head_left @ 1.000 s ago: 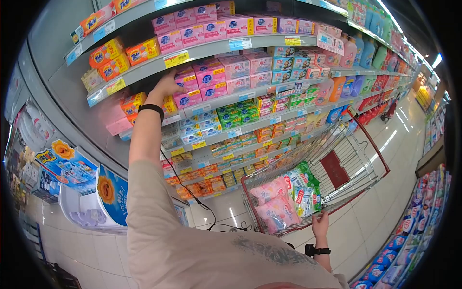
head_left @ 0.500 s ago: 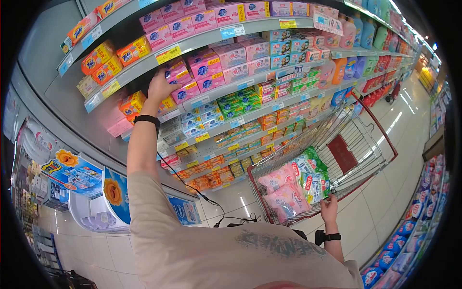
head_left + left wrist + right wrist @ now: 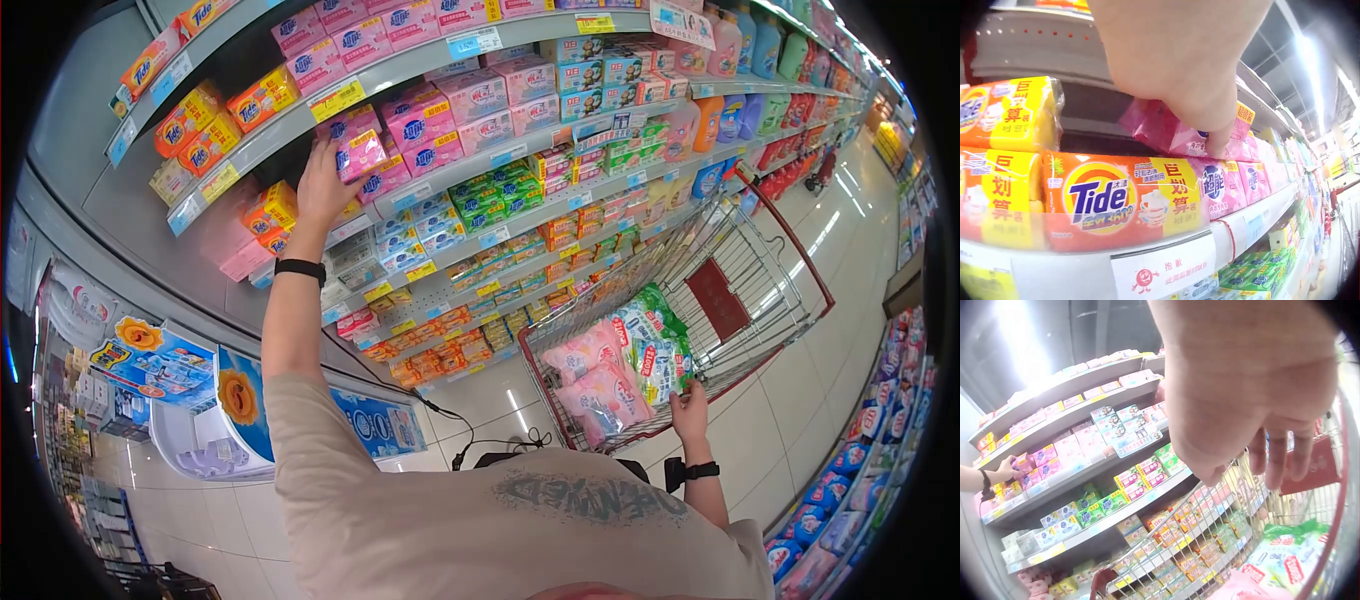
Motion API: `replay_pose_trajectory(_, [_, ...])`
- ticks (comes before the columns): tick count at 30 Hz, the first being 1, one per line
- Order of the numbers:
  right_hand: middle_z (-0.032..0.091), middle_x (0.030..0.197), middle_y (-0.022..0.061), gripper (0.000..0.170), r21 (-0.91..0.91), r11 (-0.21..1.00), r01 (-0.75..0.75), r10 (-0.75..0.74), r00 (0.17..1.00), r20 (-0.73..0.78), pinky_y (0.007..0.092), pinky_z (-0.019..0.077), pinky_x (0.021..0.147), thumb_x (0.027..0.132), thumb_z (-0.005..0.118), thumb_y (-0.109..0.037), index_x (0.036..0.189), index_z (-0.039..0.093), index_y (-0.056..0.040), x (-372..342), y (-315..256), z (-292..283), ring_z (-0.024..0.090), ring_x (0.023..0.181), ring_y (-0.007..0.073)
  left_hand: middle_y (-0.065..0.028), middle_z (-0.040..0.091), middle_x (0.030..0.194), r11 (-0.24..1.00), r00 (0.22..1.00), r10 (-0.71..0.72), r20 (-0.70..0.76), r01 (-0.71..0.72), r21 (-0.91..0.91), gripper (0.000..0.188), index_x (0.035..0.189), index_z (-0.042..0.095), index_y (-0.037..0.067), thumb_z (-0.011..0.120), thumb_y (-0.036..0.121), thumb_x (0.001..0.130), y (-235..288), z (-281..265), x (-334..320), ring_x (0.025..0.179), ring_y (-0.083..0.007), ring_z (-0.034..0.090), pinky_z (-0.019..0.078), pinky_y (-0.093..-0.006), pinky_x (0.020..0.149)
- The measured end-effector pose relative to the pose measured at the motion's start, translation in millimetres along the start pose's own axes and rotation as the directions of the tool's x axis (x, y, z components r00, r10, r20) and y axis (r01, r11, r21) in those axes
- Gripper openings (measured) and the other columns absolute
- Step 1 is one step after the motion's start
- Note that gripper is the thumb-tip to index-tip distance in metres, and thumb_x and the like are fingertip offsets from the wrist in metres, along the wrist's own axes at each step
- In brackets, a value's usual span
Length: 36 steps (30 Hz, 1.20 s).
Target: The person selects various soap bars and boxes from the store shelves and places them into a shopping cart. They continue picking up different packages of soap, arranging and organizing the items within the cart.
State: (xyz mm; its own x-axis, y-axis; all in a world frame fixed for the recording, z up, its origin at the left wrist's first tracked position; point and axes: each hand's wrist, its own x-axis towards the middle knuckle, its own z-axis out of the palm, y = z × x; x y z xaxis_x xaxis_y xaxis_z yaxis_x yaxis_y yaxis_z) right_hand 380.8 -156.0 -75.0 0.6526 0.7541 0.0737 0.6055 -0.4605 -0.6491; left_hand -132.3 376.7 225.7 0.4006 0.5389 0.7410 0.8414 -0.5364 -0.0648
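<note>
My left hand (image 3: 322,190) pinches a pink soap pack (image 3: 360,155) at the front of the pink stack on the shelf. Close up in the left wrist view, that hand (image 3: 1179,69) has its thumb against the tilted pink pack (image 3: 1179,134), just above an orange Tide pack (image 3: 1122,197). Down at the cart's near side, my right hand (image 3: 689,414) is beside a green and white bag (image 3: 656,365). The right wrist view shows this hand (image 3: 1247,394) with fingers hanging loosely and nothing visibly held; whether it touches the cart rim is unclear.
The wire shopping cart (image 3: 760,300) stands right of my body, with pink bags (image 3: 605,400) in it. Stocked shelves run along the front. A white display stand (image 3: 205,440) is at the left, and a dark cable (image 3: 455,415) hangs by the lower shelves.
The pink pack in my left hand has come forward and tilted out of its stack. My right hand stays by the cart. The head view has shifted slightly.
</note>
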Motion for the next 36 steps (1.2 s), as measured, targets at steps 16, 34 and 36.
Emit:
replay_pose_trajectory(16, [0.064,0.111,0.0180,0.049,0.097,0.993,0.062,-0.064,0.998,0.017,0.0376,0.0556,0.080,0.089,0.072,-0.022,0.129,0.055,0.0004,27,-56,-8,0.067,0.090,0.0264,-0.0275,0.048,0.146,0.957,0.876,0.248,-0.413,-0.287,-0.035,0.084,0.138,0.049,0.007,0.091,0.029,0.069,62,-25,-111,0.132,-0.0471,0.050,0.0453,-0.0513,0.108])
replay_pose_trajectory(34, [0.054,0.129,0.0085,0.053,0.651,0.397,-0.647,-0.048,0.694,0.719,0.0409,0.0577,0.090,0.091,0.074,-0.026,0.132,0.043,-0.0123,46,-113,30,0.059,0.119,0.0196,-0.0244,0.043,0.146,0.386,0.834,0.507,0.219,0.007,-0.922,0.076,0.126,0.053,-0.001,0.090,0.022,0.064,382,49,-281,0.128,-0.0441,0.053,0.0492,-0.0464,0.103])
replay_pose_trajectory(36, [0.057,0.117,0.0092,0.053,0.645,0.410,-0.645,0.154,0.746,0.648,0.0310,0.0570,0.064,0.087,0.076,-0.018,0.128,0.045,-0.0073,45,-109,42,0.065,0.094,0.0158,-0.0228,0.045,0.140,0.448,0.764,0.526,0.373,0.123,-0.885,0.076,0.126,0.053,-0.001,0.091,0.022,0.064,390,62,-300,0.120,-0.0429,0.057,0.0511,-0.0455,0.099])
